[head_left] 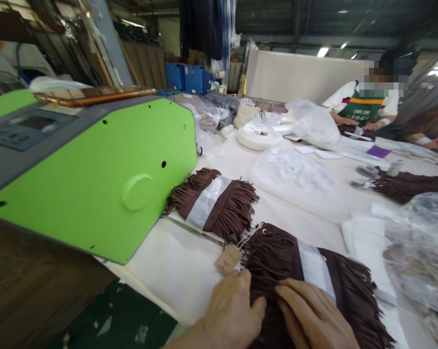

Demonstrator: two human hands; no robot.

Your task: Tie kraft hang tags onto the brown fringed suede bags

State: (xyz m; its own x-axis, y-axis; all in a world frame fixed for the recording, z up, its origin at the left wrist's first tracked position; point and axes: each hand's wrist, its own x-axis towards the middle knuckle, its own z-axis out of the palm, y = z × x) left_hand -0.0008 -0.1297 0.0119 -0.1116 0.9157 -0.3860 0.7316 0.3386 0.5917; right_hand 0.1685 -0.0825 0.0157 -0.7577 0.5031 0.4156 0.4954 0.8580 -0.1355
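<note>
A brown fringed piece point(277, 247) with metal eyelets and a pale band across it lies on the white table right before me. A brown card tag point(228, 259) hangs from it by white string. My left hand point(235, 308) is at its near left edge, fingers curled at the fringe and thumb resting on it; the fingertips are partly hidden. Stretched out over the strands, my right hand point(313, 312) lies with its fingers close together. A second banded fringed piece point(222, 206) lies just beyond, beside the green machine.
The machine's green side panel point(138, 174) takes up the left. Clear plastic bags point(295, 172) and a white roll point(259, 136) lie farther back. More brown fringe point(411, 186) is on the right. A co-worker in a green apron point(366, 106) handles something across the table.
</note>
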